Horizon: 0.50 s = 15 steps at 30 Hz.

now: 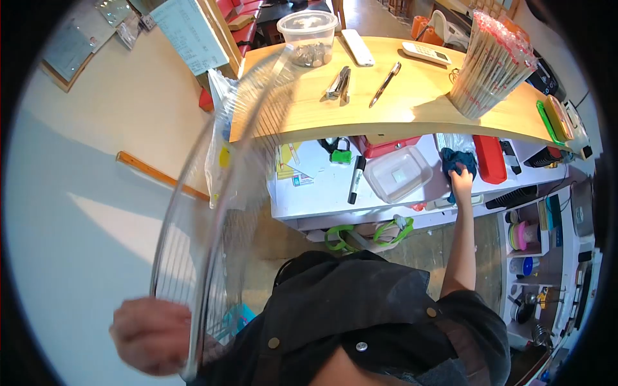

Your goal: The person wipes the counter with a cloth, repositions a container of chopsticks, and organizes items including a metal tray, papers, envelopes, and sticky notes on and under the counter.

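My left hand (pixel 153 334), blurred by motion, is closed on the lower end of a long clear plastic container (pixel 222 174) with ribbed walls. It is held up and tilted at the left, its upper end overlapping the counter's left edge in view. On the white shelf under the counter, my right hand (pixel 461 179) grips a crumpled dark blue cloth (pixel 456 161). Beside the cloth lie a red case (pixel 490 159) on the right and an open clear plastic tub (pixel 398 175) on the left.
The wooden counter (pixel 302 119) carries a stapler (pixel 338 85), a pen (pixel 386 83), a round tub of coins (pixel 310 55) and a bundle of wrapped chopsticks (pixel 492 67). A black marker (pixel 356 180) and a green padlock (pixel 340 156) lie on the shelf (pixel 322 193). Side shelves (pixel 547 273) stand right.
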Available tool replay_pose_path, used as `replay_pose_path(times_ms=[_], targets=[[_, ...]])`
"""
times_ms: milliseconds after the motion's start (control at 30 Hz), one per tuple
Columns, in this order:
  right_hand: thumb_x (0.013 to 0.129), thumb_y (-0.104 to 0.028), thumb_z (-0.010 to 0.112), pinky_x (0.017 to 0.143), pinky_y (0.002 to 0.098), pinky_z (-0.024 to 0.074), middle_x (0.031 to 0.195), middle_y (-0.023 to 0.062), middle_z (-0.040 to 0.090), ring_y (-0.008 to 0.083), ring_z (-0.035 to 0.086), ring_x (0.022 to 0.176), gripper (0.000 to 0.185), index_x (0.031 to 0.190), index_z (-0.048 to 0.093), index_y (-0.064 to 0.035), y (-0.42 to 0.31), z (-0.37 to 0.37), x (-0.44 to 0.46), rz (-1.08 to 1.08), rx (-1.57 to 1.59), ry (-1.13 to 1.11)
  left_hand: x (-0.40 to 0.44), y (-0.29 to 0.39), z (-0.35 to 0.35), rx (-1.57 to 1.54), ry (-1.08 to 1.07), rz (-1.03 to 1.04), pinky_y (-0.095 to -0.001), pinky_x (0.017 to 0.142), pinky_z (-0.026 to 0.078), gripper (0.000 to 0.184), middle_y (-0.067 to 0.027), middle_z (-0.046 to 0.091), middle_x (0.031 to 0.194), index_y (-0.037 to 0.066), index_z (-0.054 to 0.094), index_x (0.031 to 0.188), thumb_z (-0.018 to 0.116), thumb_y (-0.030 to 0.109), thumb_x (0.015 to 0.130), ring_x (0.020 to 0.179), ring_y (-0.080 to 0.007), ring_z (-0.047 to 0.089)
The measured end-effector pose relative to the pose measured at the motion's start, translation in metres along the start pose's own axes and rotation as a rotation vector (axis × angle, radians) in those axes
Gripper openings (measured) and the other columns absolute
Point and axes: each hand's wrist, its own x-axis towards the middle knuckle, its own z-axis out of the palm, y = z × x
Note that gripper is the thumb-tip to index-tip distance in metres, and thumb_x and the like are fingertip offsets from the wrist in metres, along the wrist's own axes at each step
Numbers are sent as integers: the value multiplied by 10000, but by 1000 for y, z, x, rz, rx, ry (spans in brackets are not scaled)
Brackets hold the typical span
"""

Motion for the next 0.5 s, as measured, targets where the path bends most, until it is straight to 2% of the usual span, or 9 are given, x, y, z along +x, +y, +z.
replay_pose_path(times_ms=[33,67,100,133,167,233,267,367,500], targets=[[751,-251,638,857,394,446,1060,245,525,355,541,968,444,1158,587,-82,5,-1,-6,-38,37,14,10,-9,8,96,-32,-1,-256,448,416,85,-52,651,633,99,652,638,680,180,635,471,-171,575],[761,-231,629,849,400,439,1035,245,530,355,538,954,400,1122,600,-62,6,-4,-13,-76,72,29,19,-8,20,268,-88,-156,-264,503,436,77,-75,638,634,75,662,679,663,98,606,523,-198,598],[768,-211,621,851,403,432,1026,244,533,358,535,953,371,1102,603,-50,6,-7,-22,-96,108,36,35,-12,37,226,-151,-276,-298,509,388,92,-100,567,604,-24,613,734,698,-31,701,553,-209,527],[776,-192,614,853,407,425,1016,243,537,360,532,951,343,1082,606,-38,6,-11,-31,-117,144,44,44,-27,48,235,-240,-297,-318,545,462,161,-100,638,758,30,656,801,636,-45,660,613,-271,607],[776,-183,613,870,406,416,1024,246,541,364,527,964,339,1080,607,-32,14,-11,-34,-80,116,35,43,-48,60,181,-288,-324,-321,560,468,155,-88,625,780,38,650,847,652,-28,706,631,-277,606],[774,-177,620,881,397,414,1035,245,553,362,522,993,341,1083,609,-34,18,-18,-48,11,177,36,46,-78,88,128,-263,-272,-285,586,473,110,-112,610,777,-10,638,863,667,-36,760,624,-227,601],[775,-175,621,888,394,412,1039,239,556,359,521,1005,338,1084,612,-39,19,-21,-54,100,227,17,48,-86,99,120,-276,-216,-301,590,480,120,-105,611,787,-2,635,881,660,-26,767,635,-239,607],[770,-158,629,898,386,407,1040,212,551,352,521,1015,330,1084,616,-56,71,-15,-56,34,194,104,54,-108,121,166,-341,-100,-345,593,494,137,-85,612,807,27,626,922,636,5,787,663,-269,620],[760,-131,641,922,372,392,1056,200,549,339,519,1028,330,1078,615,-47,72,-32,-66,76,210,148,68,-136,140,330,-447,-98,-387,596,492,134,-77,602,817,68,613,937,602,46,805,703,-288,621]])
